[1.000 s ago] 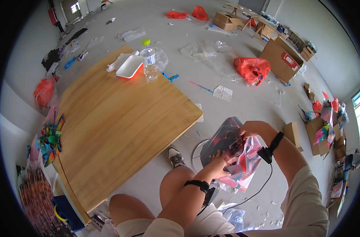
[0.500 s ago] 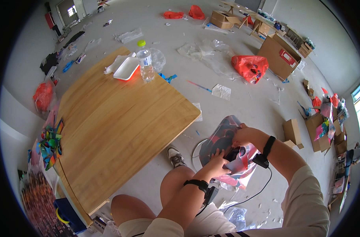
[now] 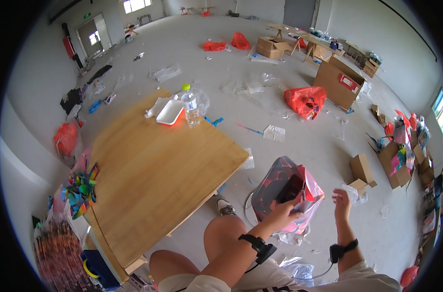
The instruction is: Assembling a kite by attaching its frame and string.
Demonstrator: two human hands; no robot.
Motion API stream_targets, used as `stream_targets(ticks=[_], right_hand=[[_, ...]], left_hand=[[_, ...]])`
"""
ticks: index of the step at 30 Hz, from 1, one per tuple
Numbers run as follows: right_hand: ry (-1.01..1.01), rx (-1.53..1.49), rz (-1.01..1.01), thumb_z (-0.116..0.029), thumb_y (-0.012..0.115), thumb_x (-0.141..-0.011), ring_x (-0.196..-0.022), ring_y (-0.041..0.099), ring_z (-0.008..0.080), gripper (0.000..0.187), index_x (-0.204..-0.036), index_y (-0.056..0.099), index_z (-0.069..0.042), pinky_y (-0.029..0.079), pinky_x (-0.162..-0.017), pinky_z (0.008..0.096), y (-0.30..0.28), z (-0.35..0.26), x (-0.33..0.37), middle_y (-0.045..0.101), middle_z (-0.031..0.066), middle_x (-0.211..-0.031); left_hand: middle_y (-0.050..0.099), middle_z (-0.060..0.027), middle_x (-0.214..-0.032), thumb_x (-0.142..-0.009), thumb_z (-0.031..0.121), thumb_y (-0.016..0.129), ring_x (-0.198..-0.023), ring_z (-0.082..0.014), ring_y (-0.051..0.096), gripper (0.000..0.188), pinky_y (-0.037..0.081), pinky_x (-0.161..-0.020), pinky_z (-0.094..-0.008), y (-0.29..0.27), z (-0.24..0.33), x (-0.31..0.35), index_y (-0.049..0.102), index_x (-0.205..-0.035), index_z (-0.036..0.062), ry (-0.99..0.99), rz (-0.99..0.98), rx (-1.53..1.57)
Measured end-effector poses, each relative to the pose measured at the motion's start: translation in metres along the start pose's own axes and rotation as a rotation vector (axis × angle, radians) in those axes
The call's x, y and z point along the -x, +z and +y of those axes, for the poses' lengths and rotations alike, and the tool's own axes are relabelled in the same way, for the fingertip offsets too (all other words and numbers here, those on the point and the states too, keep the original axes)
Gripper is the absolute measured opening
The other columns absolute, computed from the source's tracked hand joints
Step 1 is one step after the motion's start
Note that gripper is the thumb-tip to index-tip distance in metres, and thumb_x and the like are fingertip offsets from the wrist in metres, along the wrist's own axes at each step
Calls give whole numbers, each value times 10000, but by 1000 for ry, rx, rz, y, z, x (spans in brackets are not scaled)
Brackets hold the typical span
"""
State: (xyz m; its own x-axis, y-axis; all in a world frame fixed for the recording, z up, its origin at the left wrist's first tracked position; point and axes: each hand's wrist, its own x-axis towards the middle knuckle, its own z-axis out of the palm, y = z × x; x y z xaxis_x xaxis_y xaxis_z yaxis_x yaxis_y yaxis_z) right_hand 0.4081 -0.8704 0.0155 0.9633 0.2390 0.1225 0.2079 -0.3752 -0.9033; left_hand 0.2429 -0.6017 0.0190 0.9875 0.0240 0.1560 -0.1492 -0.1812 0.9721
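Note:
A pink and dark-grey patterned plastic bag (image 3: 270,187) stands upright in front of my knees, its mouth gaping, with something dark inside that I cannot make out. My left hand (image 3: 283,215) grips the near edge of the opening, the fingers partly hidden by a fold. Off to the right of the bag, my right hand (image 3: 342,202) is raised in the air, holding nothing, fingers loosely apart. A thin pale curved rim (image 3: 249,210) shows at the bag's left side. Each wrist wears a black strap with a small device.
To the left is a wooden table (image 3: 158,170) bearing a clear bottle (image 3: 189,107) with a yellow-green cap and a white tray (image 3: 170,112). A small cardboard box (image 3: 361,169), a red plastic bag (image 3: 306,101) and a large carton (image 3: 335,83) stand on the littered floor.
My right hand has left the bag and moved right, opening. My left hand stays at the bag's mouth, which now gapes wider. The view has tilted up, showing more of the room.

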Motion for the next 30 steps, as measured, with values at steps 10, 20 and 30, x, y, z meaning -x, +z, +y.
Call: stream_targets(ticks=[10,20,30], right_hand=[[-233,116,-38,99,435,-906,-977,678,190,492,-1347,569,-74,536,-827,333,-81,-94,62,660,94,-1218],[-687,735,-697,75,731,-654,-1520,309,338,1002,-1571,417,-179,267,-1211,508,-118,-244,108,314,116,-1656],[-872,226,-1243,-190,766,-875,-1078,658,237,239,-1084,724,-83,416,-1029,421,-98,-302,102,727,73,-1120]], left_hand=[[694,-203,-1228,-986,200,665,-1084,-331,690,510,522,-929,-394,56,138,26,519,-1458,73,142,-319,-186],[636,-175,-1222,-949,80,684,-1088,-309,631,386,484,-952,-407,67,257,113,589,-1320,37,310,-566,-101],[721,-129,-1183,-962,114,710,-1067,-281,694,291,525,-928,-381,-52,378,280,678,-1240,34,241,-135,-336]])
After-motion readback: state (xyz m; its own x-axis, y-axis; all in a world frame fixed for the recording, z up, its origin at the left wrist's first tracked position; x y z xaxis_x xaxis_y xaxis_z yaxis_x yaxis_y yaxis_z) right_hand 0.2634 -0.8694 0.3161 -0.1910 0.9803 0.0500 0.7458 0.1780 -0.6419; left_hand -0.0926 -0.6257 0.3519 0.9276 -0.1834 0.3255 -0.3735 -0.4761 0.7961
